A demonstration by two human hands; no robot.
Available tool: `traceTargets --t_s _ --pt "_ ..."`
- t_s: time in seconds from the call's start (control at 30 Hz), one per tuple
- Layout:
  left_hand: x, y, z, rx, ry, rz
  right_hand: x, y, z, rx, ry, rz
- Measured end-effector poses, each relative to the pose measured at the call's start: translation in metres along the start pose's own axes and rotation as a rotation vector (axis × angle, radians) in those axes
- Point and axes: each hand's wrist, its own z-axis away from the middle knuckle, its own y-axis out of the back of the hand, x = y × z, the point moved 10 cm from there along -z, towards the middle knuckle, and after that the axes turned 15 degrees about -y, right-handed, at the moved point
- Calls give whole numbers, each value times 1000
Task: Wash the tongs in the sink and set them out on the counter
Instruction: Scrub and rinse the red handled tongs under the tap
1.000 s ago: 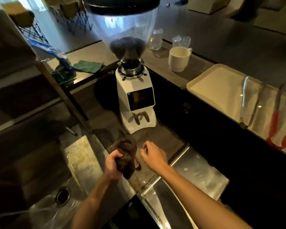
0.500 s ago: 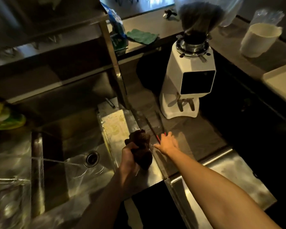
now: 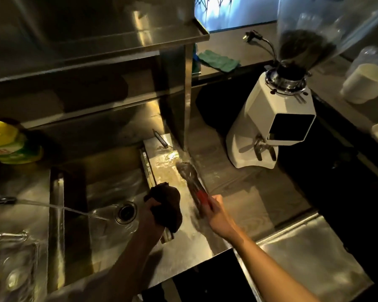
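Left hand point(image 3: 154, 211) is closed round a dark cloth point(image 3: 167, 203), held over the steel ledge at the right edge of the sink point(image 3: 57, 214). Further left, water point(image 3: 52, 207) runs in a thin stream from a tap at the frame's left edge into the basin, landing near the drain point(image 3: 126, 212). A yellow-green bottle point(image 3: 7, 142) sits at the back left, prob. detergent.

Right of the cloth, the tongs point(image 3: 191, 182) lie slanted on the wet strip between sink and wooden tabletop point(image 3: 249, 192), tips pointing away toward the steel post, red-coated handles nearest the person. Right hand point(image 3: 214, 211) is curled onto the red handle end, fingers wrapped; looks like a grip, tho blur hides whether it's firm. Tongs are motion-smeared, so exact contact w/ the surface can't be told.

Risks, as I judge them:
- Wet metal + wet ledge: tongs could slip from a loose hold & clatter into the basin or off the front edge.
- Grip is at the very end, so the far tips may swing wide, could knock the post or the white grinder point(image 3: 271, 127) standing close by on the tabletop.
- Water left running: splash onto the wood & toward the grinder's base.
- Cloth bunched in one hand means only one hand controls the tongs.
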Motion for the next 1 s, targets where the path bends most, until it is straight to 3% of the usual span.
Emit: traceTargets --t_s 0.1,0.3,0.43,0.53,0.63,0.7,0.8,0.93,1.0 --pt "33 11 -2 -49 49 129 -17 -26 13 -51 -70 -91" --pt "136 110 -8 152 -58 -6 -77 -106 17 -227 99 497" --pt "168 166 -6 354 -58 -184 -136 -173 21 -202 289 551" --pt "216 187 -7 510 -228 -572 -150 -227 27 -250 380 637" --pt "240 199 -16 377 -220 -879 -148 -237 20 -200 386 708" --pt "246 212 -11 425 -201 -804 -154 -247 19 -165 349 688" --pt "216 235 4 752 -89 -336 -157 -288 24 -226 173 448" --pt "212 272 2 774 17 -533 -145 -300 3 -256 149 583" --pt "227 272 4 768 -38 -511 -148 -288 -20 -307 87 642"
